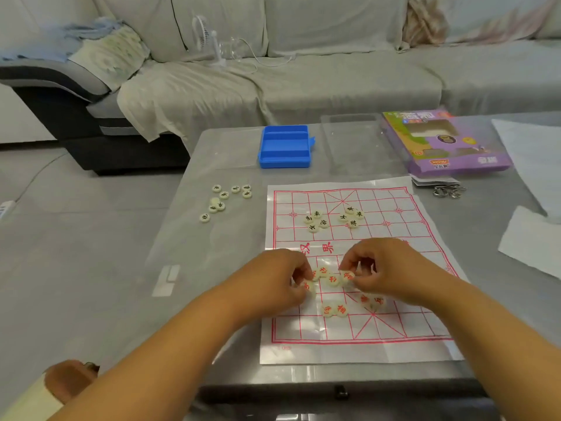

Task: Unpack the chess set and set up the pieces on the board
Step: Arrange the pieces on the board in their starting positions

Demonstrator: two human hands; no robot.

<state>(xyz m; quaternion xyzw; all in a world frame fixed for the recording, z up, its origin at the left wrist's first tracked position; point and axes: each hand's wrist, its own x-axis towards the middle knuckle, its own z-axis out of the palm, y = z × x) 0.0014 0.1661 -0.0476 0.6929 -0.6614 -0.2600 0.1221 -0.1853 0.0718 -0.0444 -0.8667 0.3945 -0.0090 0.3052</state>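
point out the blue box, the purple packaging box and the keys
blue box (284, 147): head view, on its open inner tray.
purple packaging box (446, 147): head view, middle of its printed top face.
keys (448, 190): head view, on the metal rings right of the board.

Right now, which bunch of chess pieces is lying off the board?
The black-lettered bunch on the bare table, left of the board. The other bunches all sit on the board's grid.

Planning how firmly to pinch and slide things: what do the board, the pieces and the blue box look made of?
Board: thin glossy plastic sheet or coated paper; it shines and creases.
Pieces: hard cream discs, probably plastic, smooth with inked characters.
Blue box: rigid moulded plastic, semi-matt, with sharp ribs.
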